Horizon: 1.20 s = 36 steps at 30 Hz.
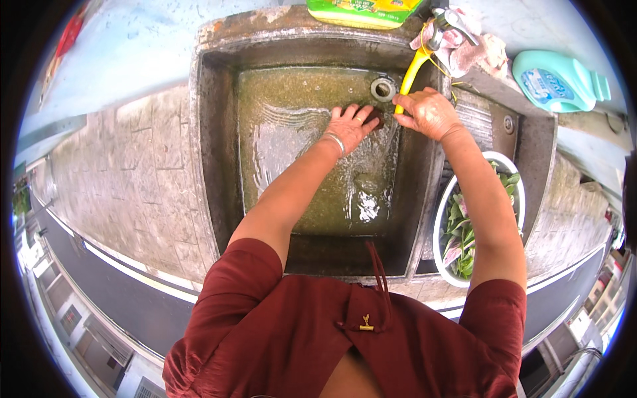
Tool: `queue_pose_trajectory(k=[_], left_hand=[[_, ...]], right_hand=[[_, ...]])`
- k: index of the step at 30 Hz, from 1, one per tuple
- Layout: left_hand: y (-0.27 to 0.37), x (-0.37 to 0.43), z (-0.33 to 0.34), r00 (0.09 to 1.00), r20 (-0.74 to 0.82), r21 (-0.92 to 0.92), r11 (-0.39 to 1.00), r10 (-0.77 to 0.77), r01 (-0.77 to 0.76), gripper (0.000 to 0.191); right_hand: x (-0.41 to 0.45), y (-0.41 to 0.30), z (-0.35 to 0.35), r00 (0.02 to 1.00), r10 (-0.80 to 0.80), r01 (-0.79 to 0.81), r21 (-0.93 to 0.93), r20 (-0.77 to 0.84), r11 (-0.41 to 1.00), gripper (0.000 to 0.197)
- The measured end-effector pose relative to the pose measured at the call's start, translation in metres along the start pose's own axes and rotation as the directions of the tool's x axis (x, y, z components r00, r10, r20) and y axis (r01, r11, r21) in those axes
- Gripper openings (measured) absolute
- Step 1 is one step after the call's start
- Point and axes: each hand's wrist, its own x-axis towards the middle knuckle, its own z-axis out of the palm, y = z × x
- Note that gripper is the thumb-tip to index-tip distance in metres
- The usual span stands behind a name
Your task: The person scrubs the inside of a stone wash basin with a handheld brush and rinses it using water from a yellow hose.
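My left hand (350, 130), with a silver bracelet and a ring, is palm down over the wet floor of a stone or concrete sink (219, 164). Its fingers are spread. A dark brown object (377, 119) shows between the thumb and index finger and just beyond them; I cannot tell what it is or whether it is gripped. Pinched in my right hand (430, 113) is the lower end of a yellow hose (412, 74), which hangs from a metal faucet (440, 30). Near the hose end is a round drain fitting (383, 90). Rippling water covers the sink floor.
An oval white basin (438, 219) of leafy greens (463, 234) is under my right forearm, in a side compartment. A turquoise detergent bottle (552, 82) lies at the upper right. Pinkish cloths (468, 52) bunch behind the faucet. A yellow-green package (366, 12) sits on the back rim.
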Motion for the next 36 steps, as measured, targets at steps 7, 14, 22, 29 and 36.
queue_pose_trajectory(k=[7, 14, 22, 29, 36], left_hand=[[-0.06, -0.033, -0.006, 0.849, -0.047, -0.024, 0.85, -0.526, 0.526, 0.067], [-0.108, -0.118, 0.006, 0.266, -0.099, -0.28, 0.283, -0.959, 0.917, 0.078], [-0.112, -0.026, -0.002, -0.181, 0.248, -0.388, -0.269, -0.952, 0.881, 0.086], [-0.065, 0.017, -0.004, 0.344, 0.097, -0.246, 0.312, -0.934, 0.918, 0.076], [0.03, 0.01, 0.011, 0.806, 0.198, -0.186, 0.786, -0.558, 0.59, 0.073]], right_hand=[[0.0, -0.001, -0.003, 1.0, 0.012, -0.012, 0.008, 0.008, 1.0, 0.027], [0.0, 0.0, -0.003, 1.0, 0.002, -0.002, 0.032, 0.003, 0.999, 0.027], [0.002, 0.0, -0.005, 0.999, -0.004, 0.007, 0.058, -0.039, 0.998, 0.026], [0.002, 0.0, -0.005, 1.0, 0.024, -0.023, 0.086, -0.004, 0.996, 0.026], [0.004, -0.001, -0.006, 1.0, 0.01, -0.009, 0.054, -0.012, 0.999, 0.029]])
